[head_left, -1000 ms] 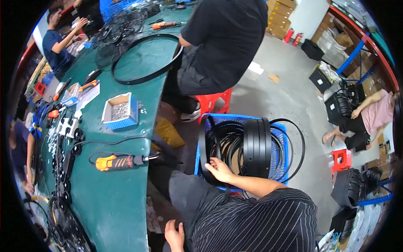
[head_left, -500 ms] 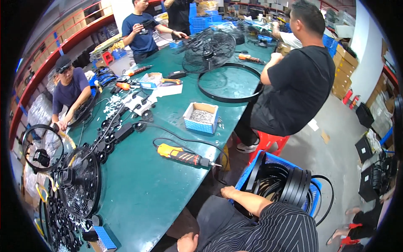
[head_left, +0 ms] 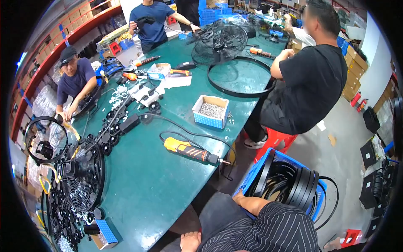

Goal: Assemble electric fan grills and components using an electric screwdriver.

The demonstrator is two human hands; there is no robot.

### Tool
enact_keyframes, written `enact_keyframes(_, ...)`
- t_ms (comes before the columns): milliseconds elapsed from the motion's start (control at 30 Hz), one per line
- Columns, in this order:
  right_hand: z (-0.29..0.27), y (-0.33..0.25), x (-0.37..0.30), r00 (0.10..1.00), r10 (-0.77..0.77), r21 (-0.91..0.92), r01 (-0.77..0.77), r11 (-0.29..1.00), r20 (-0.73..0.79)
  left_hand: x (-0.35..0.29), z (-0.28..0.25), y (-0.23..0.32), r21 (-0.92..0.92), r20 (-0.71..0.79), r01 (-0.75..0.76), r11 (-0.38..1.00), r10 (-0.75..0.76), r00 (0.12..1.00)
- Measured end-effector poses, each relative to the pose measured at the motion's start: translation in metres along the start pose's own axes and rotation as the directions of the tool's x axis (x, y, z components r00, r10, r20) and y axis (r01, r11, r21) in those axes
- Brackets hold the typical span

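My left hand (head_left: pixel 191 242) rests low in the view beside my dark-clothed leg, fingers laid out and nothing seen in them. At the near corner of a blue plastic crate (head_left: pixel 322 201) is my right hand (head_left: pixel 239 199); its fingers are mostly hidden, so its grip is unclear. Several black rings (head_left: pixel 300 187) stand packed in that crate. On the green table (head_left: pixel 142 185), a yellow and black electric screwdriver (head_left: pixel 189 151) lies with its bit pointing to the table edge. Beyond it stands an open box of screws (head_left: pixel 211 113).
A large black ring (head_left: pixel 216 86) and fan grilles (head_left: pixel 218 42) lie farther up the table. Fan parts (head_left: pixel 82 174) crowd its left side. A person in black (head_left: pixel 312 84) sits at right on a red stool (head_left: pixel 275 140); others work at left and at the back.
The whole view has shifted, so the table things sit slightly farther right. My right hand lies closer against the crate, and the fingers of my left hand look less curled.
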State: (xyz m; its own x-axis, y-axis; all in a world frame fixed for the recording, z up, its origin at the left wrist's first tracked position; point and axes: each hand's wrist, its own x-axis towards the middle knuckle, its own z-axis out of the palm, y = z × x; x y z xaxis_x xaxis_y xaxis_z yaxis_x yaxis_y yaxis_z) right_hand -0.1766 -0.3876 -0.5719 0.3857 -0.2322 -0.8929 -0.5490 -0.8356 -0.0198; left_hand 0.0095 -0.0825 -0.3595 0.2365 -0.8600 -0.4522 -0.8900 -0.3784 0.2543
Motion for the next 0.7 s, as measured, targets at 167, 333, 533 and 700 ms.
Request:
enact_keyframes(167, 0.039, 0.006, -0.026, 0.993, 0.032, -0.04, -0.027, 0.999, 0.11, 0.001, 0.003, -0.002, 0.097, -0.166, -0.022, 0.995, 0.038, 0.985)
enact_keyframes(333, 0.015, 0.027, -0.11, 0.997, 0.072, -0.034, -0.073, 0.997, -0.033, 0.003, 0.015, -0.006, 0.127, -0.218, -0.053, 0.991, 0.08, 0.973)
enact_keyframes(533, -0.016, 0.035, -0.26, 0.23, 0.321, 0.341, 0.055, 0.938, -0.919, 0.021, 0.017, 0.003, 0.152, -0.214, -0.12, 0.981, 0.152, 0.965)
enact_keyframes(700, 0.04, 0.098, -0.242, 0.037, 0.911, 0.897, 0.193, 0.398, -0.411, 0.028, 0.02, 0.01, 0.14, -0.222, -0.131, 0.981, 0.16, 0.962)
